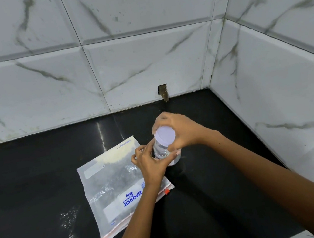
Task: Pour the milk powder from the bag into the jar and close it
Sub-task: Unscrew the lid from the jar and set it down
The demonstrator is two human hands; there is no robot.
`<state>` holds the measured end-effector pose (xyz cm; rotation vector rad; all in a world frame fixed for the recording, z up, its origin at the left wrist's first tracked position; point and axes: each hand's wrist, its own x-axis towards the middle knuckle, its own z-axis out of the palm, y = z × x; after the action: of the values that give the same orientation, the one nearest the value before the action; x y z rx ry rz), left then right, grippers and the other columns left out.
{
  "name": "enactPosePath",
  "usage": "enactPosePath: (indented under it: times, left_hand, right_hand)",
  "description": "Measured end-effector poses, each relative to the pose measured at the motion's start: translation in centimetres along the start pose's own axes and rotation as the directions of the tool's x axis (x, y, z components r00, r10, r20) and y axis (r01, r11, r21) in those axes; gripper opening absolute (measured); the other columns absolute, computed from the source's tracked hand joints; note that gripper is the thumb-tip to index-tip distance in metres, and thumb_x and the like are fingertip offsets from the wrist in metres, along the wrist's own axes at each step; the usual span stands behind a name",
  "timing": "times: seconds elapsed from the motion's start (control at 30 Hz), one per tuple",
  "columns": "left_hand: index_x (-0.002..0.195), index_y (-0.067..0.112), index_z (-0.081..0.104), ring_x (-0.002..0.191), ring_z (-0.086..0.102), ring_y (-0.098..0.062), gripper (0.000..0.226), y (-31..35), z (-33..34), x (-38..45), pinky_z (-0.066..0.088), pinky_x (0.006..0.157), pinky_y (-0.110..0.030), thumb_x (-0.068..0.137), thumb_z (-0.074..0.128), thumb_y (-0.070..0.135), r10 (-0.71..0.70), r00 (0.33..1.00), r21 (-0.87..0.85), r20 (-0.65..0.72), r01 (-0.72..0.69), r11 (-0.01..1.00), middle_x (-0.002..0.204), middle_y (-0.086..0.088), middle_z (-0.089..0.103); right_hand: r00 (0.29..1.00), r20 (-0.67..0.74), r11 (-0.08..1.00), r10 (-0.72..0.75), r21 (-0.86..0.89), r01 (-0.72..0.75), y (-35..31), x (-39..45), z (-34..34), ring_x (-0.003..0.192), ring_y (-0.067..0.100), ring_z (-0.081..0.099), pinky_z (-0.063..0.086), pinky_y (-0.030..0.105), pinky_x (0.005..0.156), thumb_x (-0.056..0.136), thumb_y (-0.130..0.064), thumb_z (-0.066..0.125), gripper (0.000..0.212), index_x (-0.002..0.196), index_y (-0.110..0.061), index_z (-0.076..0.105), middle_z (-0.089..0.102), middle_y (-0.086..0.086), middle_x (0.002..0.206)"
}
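- Jar [163, 149]: clear, upright on the black countertop [40, 172], slightly right of frame centre, just below the tiled back wall [125, 63].
- Lid [165, 135]: pale lilac, flat top, sits on the jar mouth. Whether it is fully seated can't be told.
- Right hand [181, 133]: comes in from the lower right, wraps over the lid from the far side. Fingers curl round the lid rim, thumb on the near right edge. Closed grip on the lid.
- Left hand [149, 163]: comes in from the bottom centre, clasps the jar body on its left side below the lid. Fingers curled tight against the clear wall; grip closed on the jar.
- Bag [118, 183]: clear zip freezer pouch, lies flat on the countertop, left of the jar and just beside it. Left forearm crosses over its lower right corner.
- Bag detail: blue print reads upside down, red slider [167, 191] at the near right end of the zip. Pale powder residue shows near its upper edge.
- White specks [69, 218] scattered on the countertop, lower left of the bag.
- Patterned sleeve edges at the bottom of frame on both arms.
- Small dark cut-out [163, 91] in the wall tile above the jar.
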<state>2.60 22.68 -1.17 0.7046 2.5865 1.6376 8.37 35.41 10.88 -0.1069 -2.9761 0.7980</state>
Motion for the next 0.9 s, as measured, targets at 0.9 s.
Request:
enactPosePath:
  times: [0.9]
  left_hand:
    - [0.09, 0.029, 0.073, 0.102, 0.047, -0.009, 0.039, -3.2, -10.6, -2.3, 0.03, 0.082, -0.027, 0.059, 0.082, 0.051, 0.086, 0.889, 0.265, 0.449, -0.224, 0.938, 0.103, 0.014, 0.062]
  right_hand:
    - [0.881, -0.428, 0.98, 0.201, 0.083, -0.183, 1.1, -11.0, 13.0, 0.108, 0.004, 0.053, 0.045, 0.02, 0.087, 0.078, -0.034, 0.071, 0.028, 0.1, -0.025, 0.057, 0.05, -0.007, 0.128]
